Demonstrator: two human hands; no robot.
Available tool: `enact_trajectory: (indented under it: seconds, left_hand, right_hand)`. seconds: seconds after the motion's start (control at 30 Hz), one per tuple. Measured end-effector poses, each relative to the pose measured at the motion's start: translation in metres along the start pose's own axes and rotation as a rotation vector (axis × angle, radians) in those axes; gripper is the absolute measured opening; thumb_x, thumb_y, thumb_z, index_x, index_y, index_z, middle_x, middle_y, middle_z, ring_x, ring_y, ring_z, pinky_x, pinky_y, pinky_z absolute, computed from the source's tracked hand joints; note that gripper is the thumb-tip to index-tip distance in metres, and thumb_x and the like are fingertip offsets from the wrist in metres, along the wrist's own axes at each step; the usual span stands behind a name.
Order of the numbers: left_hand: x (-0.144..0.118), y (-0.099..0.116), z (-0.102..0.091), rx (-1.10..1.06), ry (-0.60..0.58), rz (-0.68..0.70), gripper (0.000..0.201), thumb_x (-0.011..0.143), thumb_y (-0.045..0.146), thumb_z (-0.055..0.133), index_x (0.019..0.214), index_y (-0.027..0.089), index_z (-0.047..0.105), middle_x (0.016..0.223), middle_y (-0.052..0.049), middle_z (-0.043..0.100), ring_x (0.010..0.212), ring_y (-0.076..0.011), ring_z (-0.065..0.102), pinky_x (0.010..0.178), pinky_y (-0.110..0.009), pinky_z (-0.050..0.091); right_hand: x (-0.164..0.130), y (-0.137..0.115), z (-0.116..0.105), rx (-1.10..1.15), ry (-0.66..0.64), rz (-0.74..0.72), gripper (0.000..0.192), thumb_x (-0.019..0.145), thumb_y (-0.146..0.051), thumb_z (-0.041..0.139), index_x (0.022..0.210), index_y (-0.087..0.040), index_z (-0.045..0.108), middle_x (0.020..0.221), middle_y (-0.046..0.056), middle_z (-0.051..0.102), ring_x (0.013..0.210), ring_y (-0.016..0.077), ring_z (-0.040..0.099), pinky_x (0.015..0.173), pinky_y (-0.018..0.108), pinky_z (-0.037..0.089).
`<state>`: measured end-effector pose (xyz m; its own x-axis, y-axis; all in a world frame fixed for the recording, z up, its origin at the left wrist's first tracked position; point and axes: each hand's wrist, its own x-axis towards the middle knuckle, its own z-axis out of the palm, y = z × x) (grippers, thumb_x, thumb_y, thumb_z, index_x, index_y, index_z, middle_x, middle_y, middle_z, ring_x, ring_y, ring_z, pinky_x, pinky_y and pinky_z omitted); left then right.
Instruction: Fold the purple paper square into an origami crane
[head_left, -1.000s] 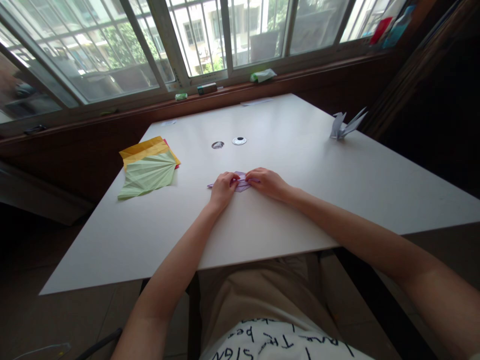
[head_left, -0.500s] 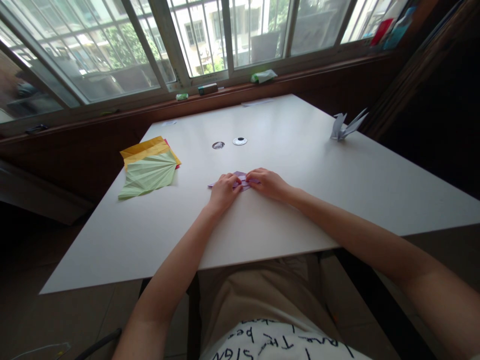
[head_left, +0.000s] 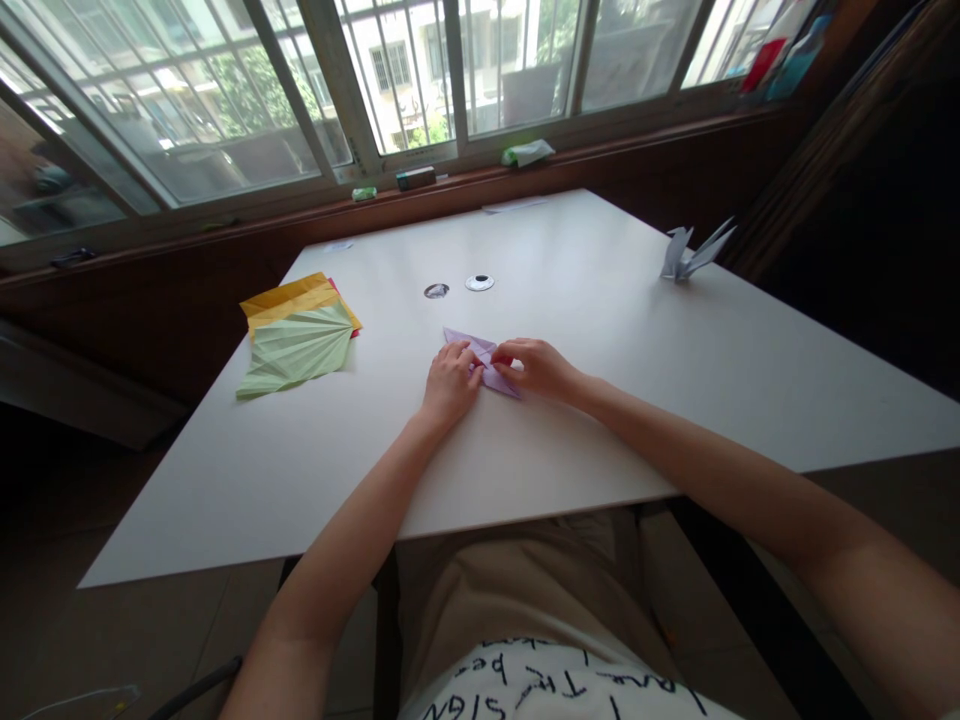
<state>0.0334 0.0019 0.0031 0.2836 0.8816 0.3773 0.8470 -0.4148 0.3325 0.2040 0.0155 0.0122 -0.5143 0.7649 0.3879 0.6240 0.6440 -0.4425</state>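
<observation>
A bright barred window (head_left: 450, 80) runs along the back, a dark wooden sill under it, and below that a white worktop (head_left: 600, 330) fills the view. Mid-worktop, both hands are down on a small purple paper (head_left: 480, 357), folded into a long pointed shape lying flat and slanting, one tip aimed up-left toward the window, the other down-right. The left hand (head_left: 450, 385) rests on the paper's left side, fingers curled over it, fingertips pressing it to the worktop. The right hand (head_left: 541, 368) comes in from the right, thumb and forefinger pinched on the paper's right edge near its middle. So both grips are closed on the purple paper, left pressing, right pinching.

Off to the left, well apart from the hands, lies a pleated green sheet (head_left: 296, 350) fanned out on top of a yellow sheet (head_left: 289, 295), with a sliver of red showing at the edge. Just beyond the purple paper, two small round things (head_left: 478, 282) sit side by side on the worktop; what they are, I cannot tell. Far right, near the worktop's edge, stands a pale folded crane (head_left: 690, 252), wings up. On the sill, a crumpled green wrapper (head_left: 527, 152) and a small dark box (head_left: 415, 178).
</observation>
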Motion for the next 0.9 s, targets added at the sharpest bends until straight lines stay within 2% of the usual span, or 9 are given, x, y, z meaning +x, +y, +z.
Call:
enact_trajectory:
  seconds: [0.1,0.2,0.3,0.43,0.53,0.73,0.9]
  left_hand:
    - [-0.001,0.001,-0.002,-0.019,-0.026,-0.012,0.013,0.083,0.023,0.046,0.086,0.019,0.058,0.116,-0.008,0.056,0.109,-0.0215,0.050,0.093,-0.037,0.042]
    - [-0.002,0.003,-0.004,-0.020,-0.053,-0.002,0.011,0.083,0.023,0.046,0.087,0.020,0.056,0.103,-0.005,0.061,0.100,-0.0205,0.054,0.087,-0.034,0.045]
    - [-0.003,0.004,-0.004,-0.017,-0.064,0.004,0.012,0.084,0.024,0.044,0.089,0.020,0.055,0.098,-0.005,0.062,0.097,-0.0204,0.055,0.084,-0.033,0.046]
    - [-0.003,0.005,-0.003,-0.030,-0.056,-0.019,0.019,0.084,0.024,0.045,0.102,0.020,0.052,0.102,-0.007,0.062,0.099,-0.0199,0.055,0.085,-0.033,0.045]
    - [-0.003,0.004,-0.002,-0.026,-0.057,-0.002,0.029,0.085,0.023,0.044,0.113,0.022,0.048,0.107,-0.007,0.061,0.102,-0.0193,0.054,0.087,-0.033,0.044]
    - [-0.003,0.003,-0.002,0.013,-0.068,0.054,0.024,0.085,0.026,0.043,0.103,0.023,0.059,0.108,-0.005,0.060,0.104,-0.0190,0.051,0.091,-0.032,0.043]
    - [-0.003,0.003,-0.002,0.016,-0.072,0.055,0.024,0.085,0.026,0.043,0.103,0.022,0.060,0.108,-0.005,0.060,0.105,-0.0197,0.050,0.090,-0.033,0.044]
  right_hand:
    - [-0.001,0.001,0.003,-0.022,0.033,0.015,0.017,0.079,-0.017,0.049,0.086,-0.018,0.064,0.083,0.004,0.064,0.076,0.0144,0.057,0.072,0.025,0.042]
    - [-0.001,0.006,0.005,-0.100,0.089,0.050,0.019,0.079,-0.019,0.049,0.091,-0.018,0.063,0.095,0.007,0.063,0.092,0.0189,0.055,0.079,0.029,0.043]
    - [0.000,0.011,0.005,-0.139,0.059,0.100,0.021,0.080,-0.020,0.050,0.096,-0.016,0.062,0.103,0.009,0.063,0.100,0.0216,0.053,0.084,0.033,0.043]
    - [0.000,0.010,0.004,-0.149,-0.007,0.100,0.023,0.079,-0.018,0.050,0.098,-0.013,0.061,0.102,0.011,0.064,0.100,0.0221,0.054,0.087,0.033,0.042]
    - [0.000,0.007,0.003,-0.133,-0.004,0.099,0.022,0.079,-0.017,0.050,0.099,-0.014,0.061,0.102,0.010,0.064,0.100,0.0213,0.054,0.087,0.033,0.043]
    - [0.001,0.009,0.006,-0.118,0.011,0.084,0.021,0.080,-0.017,0.050,0.097,-0.014,0.062,0.103,0.010,0.064,0.099,0.0212,0.055,0.086,0.033,0.044]
    - [0.001,0.013,0.009,-0.091,0.035,0.039,0.023,0.081,-0.017,0.048,0.100,-0.014,0.061,0.109,0.010,0.061,0.100,0.0204,0.056,0.087,0.032,0.044]
